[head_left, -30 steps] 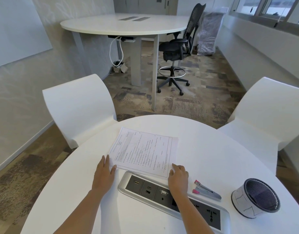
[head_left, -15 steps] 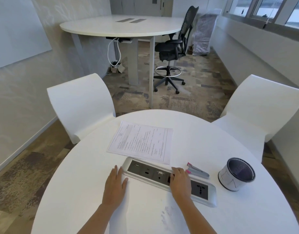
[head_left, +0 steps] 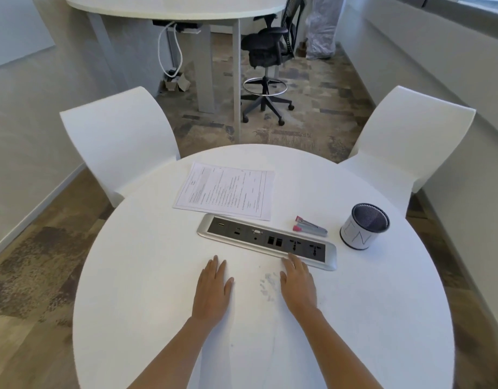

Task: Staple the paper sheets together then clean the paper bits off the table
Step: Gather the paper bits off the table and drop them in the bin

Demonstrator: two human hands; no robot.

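Printed paper sheets (head_left: 226,189) lie flat on the far half of the round white table (head_left: 146,276). A grey stapler (head_left: 309,226) with pink ends rests to their right, beyond the socket panel. A small cluster of pale paper bits (head_left: 267,284) sits on the near side of the table. My left hand (head_left: 212,290) lies flat, palm down, left of the bits. Flat on the table too, my right hand (head_left: 298,284) is just right of them, fingertips by the socket panel's near edge. Both hands hold nothing.
A silver socket panel (head_left: 266,240) is set into the table's middle. A mesh cup (head_left: 363,226) wrapped in white paper stands at the right. Two white chairs (head_left: 115,141) (head_left: 405,144) flank the far edge. A tall table and office chair stand beyond.
Both hands slid back from the paper's near edge, over the socket panel, to the near side of the table. The view pulled back and tilted down, and the paper bits came into sight.
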